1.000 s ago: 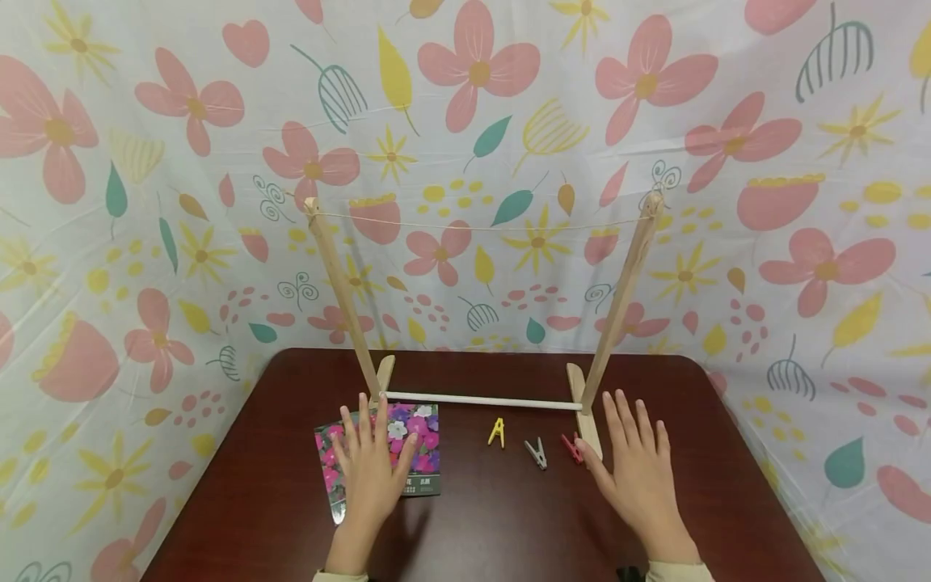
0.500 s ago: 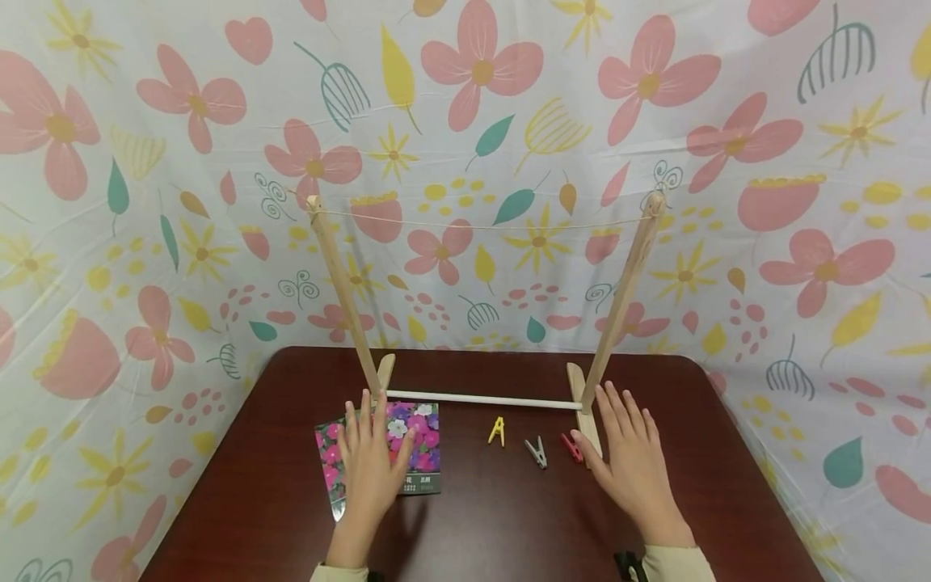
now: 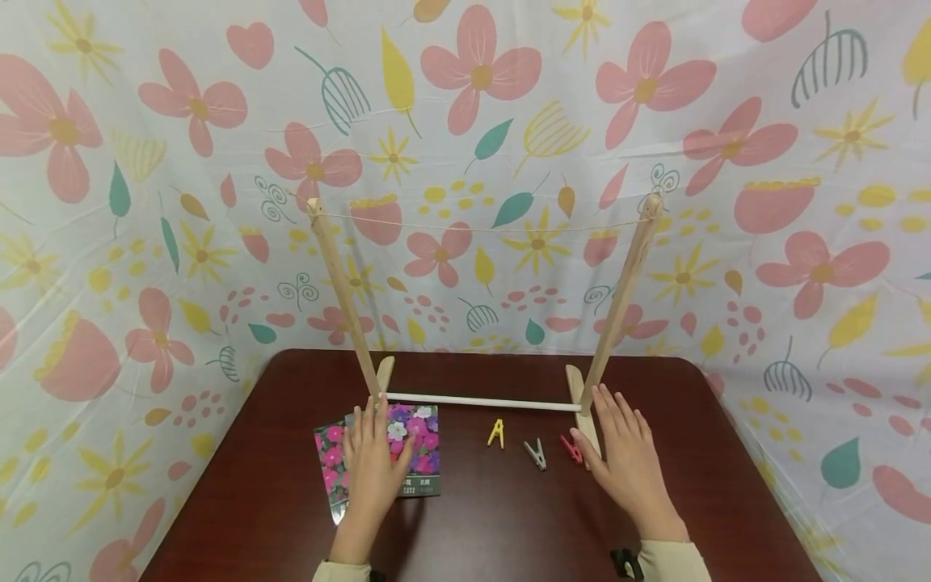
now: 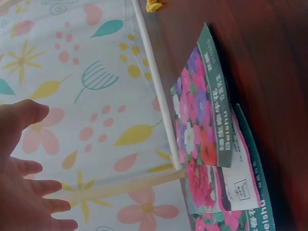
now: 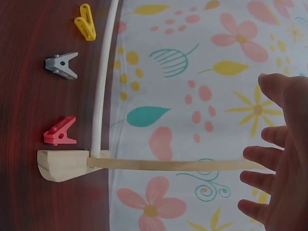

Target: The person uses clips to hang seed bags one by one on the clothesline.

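Note:
My left hand (image 3: 371, 469) is held over a small stack of flower-printed packets (image 3: 423, 440), palm down with straight fingers, holding nothing. In the left wrist view, the packets (image 4: 197, 110) lie overlapping on the table, apart from the hand. My right hand (image 3: 631, 469) is similarly spread beside the right foot of a wooden frame (image 3: 621, 299), also holding nothing. Between the hands lie a yellow clothespin (image 3: 496, 433), a grey clothespin (image 3: 536, 454) and a red clothespin (image 3: 571, 449). The red one (image 5: 60, 131) is closest to the frame's foot (image 5: 65, 165).
A thin string (image 3: 473, 228) sags slightly between the tops of the frame's two posts. Low down, a white rod (image 3: 483, 400) joins them. The frame stands on a dark red-brown table (image 3: 480, 533), with a flower-patterned cloth (image 3: 465, 153) behind.
The right hand has shifted slightly left and its fingers have drawn closer together. The left hand's fingers have also closed up a little. Packets, clothespins and frame stay where they were.

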{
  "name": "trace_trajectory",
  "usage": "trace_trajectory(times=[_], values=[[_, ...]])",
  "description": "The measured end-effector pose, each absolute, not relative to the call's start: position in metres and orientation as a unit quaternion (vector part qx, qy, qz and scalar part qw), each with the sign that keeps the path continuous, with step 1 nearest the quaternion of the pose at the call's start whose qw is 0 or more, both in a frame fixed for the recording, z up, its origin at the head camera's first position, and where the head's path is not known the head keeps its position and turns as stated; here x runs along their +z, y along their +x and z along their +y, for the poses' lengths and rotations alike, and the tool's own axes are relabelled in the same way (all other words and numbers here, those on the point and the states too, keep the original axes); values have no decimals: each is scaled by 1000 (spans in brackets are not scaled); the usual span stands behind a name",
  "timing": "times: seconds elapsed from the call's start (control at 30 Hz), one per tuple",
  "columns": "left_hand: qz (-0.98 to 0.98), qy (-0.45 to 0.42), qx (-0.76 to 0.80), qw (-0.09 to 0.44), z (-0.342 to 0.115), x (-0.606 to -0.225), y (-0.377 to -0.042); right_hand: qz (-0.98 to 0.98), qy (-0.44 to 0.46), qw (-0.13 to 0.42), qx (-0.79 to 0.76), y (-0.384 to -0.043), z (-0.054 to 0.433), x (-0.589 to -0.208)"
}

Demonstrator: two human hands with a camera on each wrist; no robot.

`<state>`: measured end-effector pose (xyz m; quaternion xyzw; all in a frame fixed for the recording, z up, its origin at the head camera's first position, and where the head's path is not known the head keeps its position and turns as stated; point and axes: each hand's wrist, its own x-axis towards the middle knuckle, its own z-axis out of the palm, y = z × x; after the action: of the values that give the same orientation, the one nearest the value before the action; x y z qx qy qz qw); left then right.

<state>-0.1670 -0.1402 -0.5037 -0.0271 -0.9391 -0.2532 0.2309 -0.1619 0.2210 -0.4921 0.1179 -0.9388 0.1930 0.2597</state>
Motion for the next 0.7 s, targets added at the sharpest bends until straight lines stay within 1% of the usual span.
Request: trace_trajectory(times=[0.47,0.7], values=[[-931,-14,-256,261,-148,-527,-176,-933,131,247,227,-174,221,-504],[-936,30,-250,247,-147,-539,-180,-931,135,237,241,-184,219,-512]])
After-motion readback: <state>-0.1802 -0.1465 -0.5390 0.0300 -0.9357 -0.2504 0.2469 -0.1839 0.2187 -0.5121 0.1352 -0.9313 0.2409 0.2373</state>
